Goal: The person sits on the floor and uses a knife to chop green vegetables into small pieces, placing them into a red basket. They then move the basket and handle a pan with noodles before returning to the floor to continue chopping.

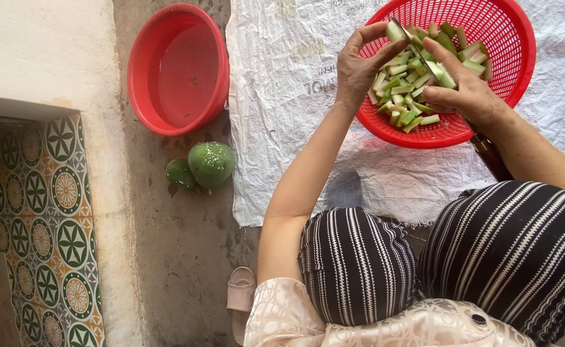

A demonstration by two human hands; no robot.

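My left hand [358, 64] pinches a pale green vegetable piece [394, 32] over a red mesh basket [501, 38]. My right hand [465, 90] grips a knife [424, 58] whose blade runs up to that piece; its dark handle [491, 157] sticks out below my wrist. Several cut green and white sticks [406, 96] lie heaped in the basket under both hands.
A red basin of water [178, 67] stands at the left on the concrete floor, with two round green fruits [210, 164] below it. The basket rests on a white sack sheet [282, 115]. Patterned tiles [38, 225] lie far left. My knees in striped trousers [359, 263] fill the foreground.
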